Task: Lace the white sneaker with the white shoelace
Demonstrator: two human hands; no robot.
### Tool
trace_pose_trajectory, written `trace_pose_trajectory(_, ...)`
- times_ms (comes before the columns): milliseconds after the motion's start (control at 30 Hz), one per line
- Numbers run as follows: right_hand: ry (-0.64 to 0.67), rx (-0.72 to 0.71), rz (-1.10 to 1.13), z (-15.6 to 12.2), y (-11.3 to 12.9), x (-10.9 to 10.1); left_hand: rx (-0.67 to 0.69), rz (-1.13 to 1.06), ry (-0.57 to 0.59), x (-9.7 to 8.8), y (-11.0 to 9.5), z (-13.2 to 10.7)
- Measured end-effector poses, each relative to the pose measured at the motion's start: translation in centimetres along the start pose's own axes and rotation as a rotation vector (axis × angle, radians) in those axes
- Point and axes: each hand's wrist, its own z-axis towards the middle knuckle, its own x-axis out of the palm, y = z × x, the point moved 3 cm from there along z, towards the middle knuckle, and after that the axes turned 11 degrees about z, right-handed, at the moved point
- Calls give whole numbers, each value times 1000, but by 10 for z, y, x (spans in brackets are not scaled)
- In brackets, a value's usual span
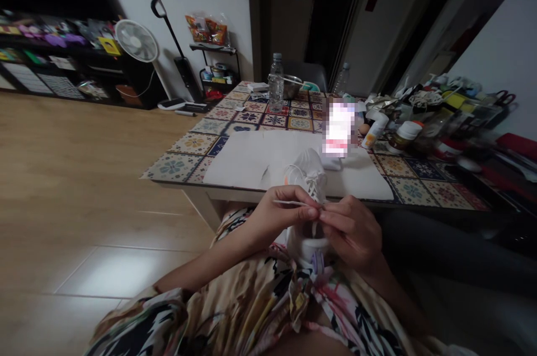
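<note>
A white lace-up sneaker (309, 245) lies with its heel toward me, between my lap and the table's front edge. Its toe reaches over a white sheet. My left hand (289, 207) pinches a white shoelace (285, 202) between thumb and fingers above the shoe's opening. The fingertips of my right hand (350, 227) are pressed together at the same spot, meeting the left ones; they look closed on the lace too, though its end there is hidden. Crossed laces show on the shoe's front, just beyond my fingers. A small purple piece (318, 261) sits at the heel.
The white sheet (239, 160) covers the near part of a table with a patterned tile cloth (176, 167). A lit phone screen (339, 129), blurred, stands beyond the shoe. Farther back are a plastic bottle (276, 84) and a metal bowl (292, 87). Jars and clutter (405, 135) crowd the right side.
</note>
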Motion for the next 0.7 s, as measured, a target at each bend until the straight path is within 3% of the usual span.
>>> trace_pose_trajectory(167,31,-8,3,2,2,0,-8,33,-6,-2,3,0)
trace_pose_trajectory(267,17,66,110,3,1,2,19,51,-2,-3,4,1)
trace_pose_trajectory(333,-30,164,223,3,-2,4,58,49,-11,-4,3,4)
trace_pose_trajectory(400,-164,251,345,3,-8,2,94,12,-38,-9,1,8)
trace_pose_trajectory(533,-451,370,676,3,-29,-12,173,-214,-153,-31,-8,19)
trace_pose_trajectory(633,-507,488,856,-1,-54,-27,188,-371,-205,-58,-14,22)
trace_pose_trajectory(700,-496,510,900,-6,-69,-38,155,-358,-171,-75,-15,22)
